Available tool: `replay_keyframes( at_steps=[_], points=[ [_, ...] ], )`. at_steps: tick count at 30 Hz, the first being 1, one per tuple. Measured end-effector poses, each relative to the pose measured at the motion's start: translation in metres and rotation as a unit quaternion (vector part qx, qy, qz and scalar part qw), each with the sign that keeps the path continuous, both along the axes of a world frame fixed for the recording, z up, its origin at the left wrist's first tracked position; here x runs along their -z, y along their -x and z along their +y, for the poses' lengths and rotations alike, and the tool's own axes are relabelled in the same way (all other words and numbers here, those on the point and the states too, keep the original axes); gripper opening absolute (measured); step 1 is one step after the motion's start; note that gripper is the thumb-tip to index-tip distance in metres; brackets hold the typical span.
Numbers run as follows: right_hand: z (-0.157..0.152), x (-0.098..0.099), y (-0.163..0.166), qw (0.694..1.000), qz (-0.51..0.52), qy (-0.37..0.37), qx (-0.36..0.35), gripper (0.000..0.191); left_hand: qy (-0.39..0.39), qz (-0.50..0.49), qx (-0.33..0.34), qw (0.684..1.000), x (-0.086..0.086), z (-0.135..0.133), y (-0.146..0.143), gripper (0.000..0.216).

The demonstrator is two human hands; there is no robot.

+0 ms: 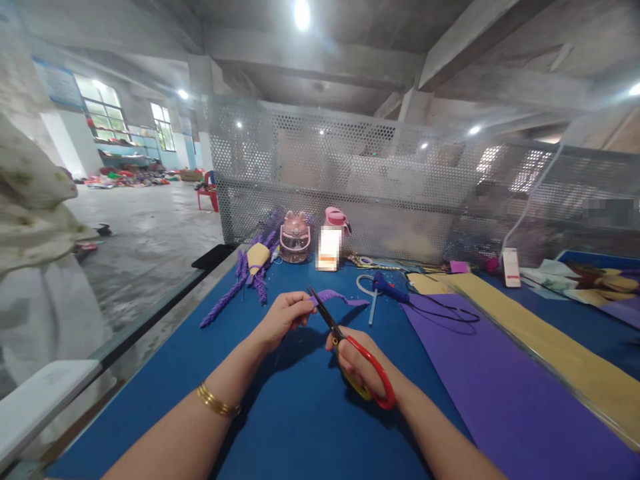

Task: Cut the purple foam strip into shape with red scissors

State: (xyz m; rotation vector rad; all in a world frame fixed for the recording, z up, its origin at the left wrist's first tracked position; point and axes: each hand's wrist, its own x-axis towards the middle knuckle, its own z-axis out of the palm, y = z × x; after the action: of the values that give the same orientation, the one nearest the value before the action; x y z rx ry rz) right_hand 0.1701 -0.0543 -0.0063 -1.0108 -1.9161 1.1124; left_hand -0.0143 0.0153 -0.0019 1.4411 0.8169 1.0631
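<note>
My left hand (289,316) pinches one end of a narrow purple strip (337,297), whose loose end curls off to the right above the blue table. In my right hand (361,357) is a pair of scissors (371,365) with red and yellow handles and dark blades. Its fingers are wrapped round the handles. The blade tips point up and left, crossing in front of the strip beside my left fingertips. Whether the blades touch the strip I cannot tell. Several finished-looking purple stems (223,303) with a yellow wrap (259,257) lie at the left back.
The blue table (300,427) carries large purple sheets (505,373) and yellow sheets (540,333) at right. A blue-handled tool with a black cord (393,288), a phone (329,250) and a pink cup (295,239) stand before a perforated metal screen (350,167). A person (40,267) is at left.
</note>
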Motion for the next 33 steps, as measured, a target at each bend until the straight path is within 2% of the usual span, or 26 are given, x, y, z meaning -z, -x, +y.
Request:
replay_keyframes(
  at_steps=[8, 13, 17, 20, 33],
  points=[
    [-0.0018, -0.0041, 0.0023, 1.000, 0.003, -0.014, 0.013, 0.054, 0.009, -0.017, -0.033, 0.999, -0.0022, 0.0001, -0.0001, 0.025],
    [-0.0015, -0.0073, -0.0011, 0.992, -0.099, -0.077, 0.032, 0.048, -0.032, 0.001, -0.049, 0.998, -0.0006, 0.0011, -0.0002, 0.027],
    [-0.0005, -0.0092, -0.0020, 0.954, -0.252, -0.133, 0.090, 0.041, -0.049, 0.014, -0.058, 0.997, -0.0002, 0.0012, -0.0007, 0.027],
    [-0.0007, -0.0085, -0.0002, 0.920, -0.320, -0.186, 0.130, 0.043, -0.061, 0.022, -0.061, 0.996, -0.0012, 0.0003, -0.0009, 0.026],
    [-0.0019, -0.0048, 0.0026, 0.876, -0.388, -0.239, 0.158, 0.043, -0.079, 0.022, -0.050, 0.995, -0.0030, -0.0025, -0.0008, 0.026]
  ],
)
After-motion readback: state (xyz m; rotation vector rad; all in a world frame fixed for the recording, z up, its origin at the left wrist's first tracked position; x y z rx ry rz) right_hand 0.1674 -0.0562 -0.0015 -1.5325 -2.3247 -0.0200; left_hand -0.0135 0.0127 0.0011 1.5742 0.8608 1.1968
